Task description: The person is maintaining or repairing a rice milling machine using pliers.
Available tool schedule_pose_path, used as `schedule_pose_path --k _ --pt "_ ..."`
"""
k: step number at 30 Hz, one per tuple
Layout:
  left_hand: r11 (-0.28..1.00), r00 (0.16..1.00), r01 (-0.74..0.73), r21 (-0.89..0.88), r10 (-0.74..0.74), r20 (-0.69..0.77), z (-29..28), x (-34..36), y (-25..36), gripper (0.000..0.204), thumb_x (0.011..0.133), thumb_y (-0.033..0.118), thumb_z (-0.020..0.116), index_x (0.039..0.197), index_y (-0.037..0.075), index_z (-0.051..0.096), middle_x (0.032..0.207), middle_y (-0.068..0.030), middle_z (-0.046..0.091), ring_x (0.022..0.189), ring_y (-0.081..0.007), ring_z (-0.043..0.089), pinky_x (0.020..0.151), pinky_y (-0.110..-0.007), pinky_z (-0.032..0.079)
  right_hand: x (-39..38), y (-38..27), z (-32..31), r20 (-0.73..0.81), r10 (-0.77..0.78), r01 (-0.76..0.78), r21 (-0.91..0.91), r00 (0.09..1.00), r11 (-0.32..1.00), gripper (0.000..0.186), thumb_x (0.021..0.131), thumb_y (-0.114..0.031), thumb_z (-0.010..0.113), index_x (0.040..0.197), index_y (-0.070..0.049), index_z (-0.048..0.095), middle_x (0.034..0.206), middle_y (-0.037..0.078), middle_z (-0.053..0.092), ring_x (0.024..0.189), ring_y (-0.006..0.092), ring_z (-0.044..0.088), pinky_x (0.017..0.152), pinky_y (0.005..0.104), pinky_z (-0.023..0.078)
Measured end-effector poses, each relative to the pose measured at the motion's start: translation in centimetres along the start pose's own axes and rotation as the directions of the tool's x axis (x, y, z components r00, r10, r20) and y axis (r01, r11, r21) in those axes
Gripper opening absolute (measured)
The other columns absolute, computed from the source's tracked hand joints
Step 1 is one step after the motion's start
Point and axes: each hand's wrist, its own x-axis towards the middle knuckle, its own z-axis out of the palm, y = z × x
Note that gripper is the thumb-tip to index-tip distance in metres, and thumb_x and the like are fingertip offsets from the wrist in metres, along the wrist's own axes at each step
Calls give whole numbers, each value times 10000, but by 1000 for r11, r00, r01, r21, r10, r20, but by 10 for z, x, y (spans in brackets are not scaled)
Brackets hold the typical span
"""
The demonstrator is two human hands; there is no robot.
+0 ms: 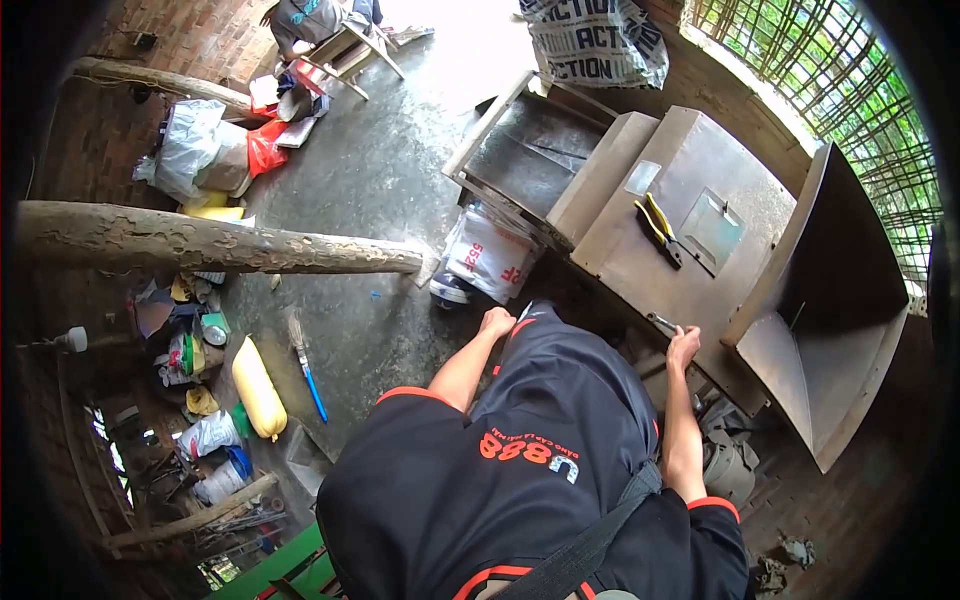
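My right hand (683,347) is closed at the near edge of a brown sheet-metal machine (640,270), its fingers around the end of a short metal tool, perhaps a wrench (660,322). Pliers with yellow and black handles (659,232) lie on the machine's sloping top, beside a small square metal hatch (712,232). Over by my dark trousers (570,365), my left hand (497,322) is curled closed near my knee, with nothing visible in it. A flared metal hopper (850,330) rises at the machine's right end.
An open tray frame (530,135) extends from the machine's far left. Below it sits a white printed sack (490,250). A wooden post (220,238) crosses on the left. A blue-handled brush (308,370) and a yellow sack (258,390) lie on the floor. Another person (310,22) sits far back.
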Motion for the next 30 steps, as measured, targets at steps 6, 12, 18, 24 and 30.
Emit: schedule_pose_path --k 6,12,18,24,30 --pt "971 979 -196 139 202 -30 0 53 65 303 694 289 587 867 66 698 928 -182 651 929 -316 628 842 -379 484 -54 14 18 298 354 -440 304 887 845 296 804 -245 686 809 29 573 655 142 615 508 231 603 458 342 513" --pt "818 818 -565 110 537 208 18 31 164 233 746 258 624 830 52 694 799 -107 683 741 -210 662 710 -320 518 -77 16 63 750 230 -676 362 620 642 287 949 -273 459 848 -9 511 640 139 603 438 183 567 399 295 489" --pt "860 716 -506 75 369 593 47 11 199 310 784 379 647 938 118 707 741 -72 669 604 -149 620 572 -292 519 -58 -57 77 890 145 -805 309 433 507 298 981 -234 363 981 17 526 812 147 624 637 188 601 539 306 506" --pt "896 690 -424 -130 413 595 67 6 205 242 768 178 709 971 47 689 751 -59 673 604 -105 611 540 -245 522 -45 -78 82 927 168 -906 269 335 326 266 933 -204 386 912 -34 590 835 105 641 685 192 602 586 307 487" --pt "895 676 -407 -183 430 599 73 1 222 225 681 143 777 844 11 694 729 -78 673 598 -122 632 558 -260 543 -38 -55 76 949 -39 -902 311 314 298 342 980 -268 320 875 -65 575 845 87 643 701 189 608 607 295 506"
